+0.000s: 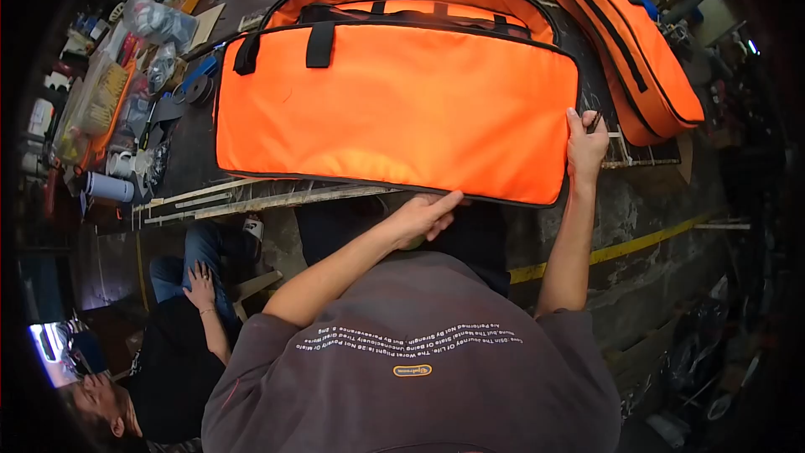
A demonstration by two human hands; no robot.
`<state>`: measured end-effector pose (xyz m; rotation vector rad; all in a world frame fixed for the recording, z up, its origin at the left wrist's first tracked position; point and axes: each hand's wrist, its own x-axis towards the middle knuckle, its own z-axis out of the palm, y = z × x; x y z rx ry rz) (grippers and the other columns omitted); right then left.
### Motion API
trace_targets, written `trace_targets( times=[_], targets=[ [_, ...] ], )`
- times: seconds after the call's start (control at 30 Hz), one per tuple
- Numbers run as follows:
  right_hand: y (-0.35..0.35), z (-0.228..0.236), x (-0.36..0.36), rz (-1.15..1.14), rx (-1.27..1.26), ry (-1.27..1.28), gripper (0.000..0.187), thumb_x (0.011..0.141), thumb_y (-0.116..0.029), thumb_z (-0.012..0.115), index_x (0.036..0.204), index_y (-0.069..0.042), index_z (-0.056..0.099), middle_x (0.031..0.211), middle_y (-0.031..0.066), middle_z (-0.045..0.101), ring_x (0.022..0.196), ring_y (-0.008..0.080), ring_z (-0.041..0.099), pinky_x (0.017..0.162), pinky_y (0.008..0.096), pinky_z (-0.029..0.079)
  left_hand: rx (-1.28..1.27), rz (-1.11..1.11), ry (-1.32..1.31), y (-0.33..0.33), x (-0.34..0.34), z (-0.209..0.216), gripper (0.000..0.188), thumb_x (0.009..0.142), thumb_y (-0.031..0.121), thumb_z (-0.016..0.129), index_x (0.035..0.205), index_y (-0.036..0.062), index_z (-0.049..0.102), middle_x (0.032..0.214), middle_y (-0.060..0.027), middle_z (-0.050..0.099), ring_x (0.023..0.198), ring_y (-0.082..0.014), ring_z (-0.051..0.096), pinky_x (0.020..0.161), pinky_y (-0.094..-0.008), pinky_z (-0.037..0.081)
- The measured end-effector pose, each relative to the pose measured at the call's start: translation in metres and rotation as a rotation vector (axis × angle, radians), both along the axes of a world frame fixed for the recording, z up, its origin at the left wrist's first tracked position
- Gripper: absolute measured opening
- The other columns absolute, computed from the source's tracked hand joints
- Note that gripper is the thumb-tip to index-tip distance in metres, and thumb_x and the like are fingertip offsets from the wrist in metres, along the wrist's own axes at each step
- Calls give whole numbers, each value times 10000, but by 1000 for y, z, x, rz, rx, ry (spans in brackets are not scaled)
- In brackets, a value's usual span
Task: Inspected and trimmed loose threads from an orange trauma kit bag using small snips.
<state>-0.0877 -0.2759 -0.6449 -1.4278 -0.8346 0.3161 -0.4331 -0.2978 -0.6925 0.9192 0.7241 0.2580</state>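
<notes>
A large orange fabric bag (402,109) with black piping lies unzipped in front of me, its broad panel facing me. Two black webbing loops stick out near its upper left edge, and dark mesh shows in the opening behind. My right hand (587,147) grips the bag's right edge, thumb on the orange face. A small dark object, possibly thread snips (594,122), pokes out among its curled fingers. Below the bag, my left hand (429,216) holds the lower piped edge, index finger stretched along it and the other fingers curled underneath.
Another orange bag (629,50) with a black zipper stands at the far right. Plastic bags (159,21), tape rolls (199,88) and a white cup (109,188) crowd the left. A person (172,361) sits at lower left. A yellow line (620,249) crosses the floor.
</notes>
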Motion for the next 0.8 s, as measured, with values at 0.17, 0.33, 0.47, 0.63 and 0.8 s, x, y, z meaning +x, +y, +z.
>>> trace_targets(
  times=[0.17, 0.33, 0.47, 0.63, 0.8],
  targets=[
    [-8, -3, -1, -30, -13, 101, 352, 1032, -79, 779, 868, -99, 468, 874, -66, 392, 794, 80, 400, 756, 242, 396, 232, -111, 42, -3, -11, -30, 398, 1139, 365, 623, 978, 30, 765, 643, 26, 542, 567, -75, 460, 528, -265, 355],
    [-9, -6, 1, -17, -23, 80, 350, 1040, -89, 772, 872, -102, 466, 872, -67, 394, 783, 80, 388, 739, 251, 388, 310, -14, 270, -13, -52, -67, 385, 1133, 335, 629, 920, 41, 758, 667, 30, 562, 604, -82, 476, 562, -289, 371],
    [-11, -3, 0, 23, 6, 41, 366, 1040, -92, 777, 868, -102, 455, 857, -64, 381, 754, 67, 352, 690, 242, 359, 229, 45, 166, -26, -80, -54, 322, 1100, 289, 654, 956, 28, 773, 708, -18, 618, 630, -147, 568, 600, -308, 452],
    [-66, 11, -37, 110, -8, -381, 351, 911, -152, 905, 890, -89, 560, 787, -45, 433, 676, 85, 385, 701, 276, 392, 1500, 412, 319, -10, -79, -14, 239, 870, 122, 856, 1075, 63, 748, 892, -113, 705, 826, -336, 704, 719, -411, 546],
    [-116, 18, -82, 281, -104, -1136, 393, 775, -373, 967, 1017, -139, 763, 782, 5, 550, 774, 245, 587, 1036, 498, 417, 1710, 500, 266, 12, -66, 1, 226, 839, 46, 860, 1025, 74, 733, 882, -88, 700, 818, -317, 669, 781, -419, 463]
  ],
)
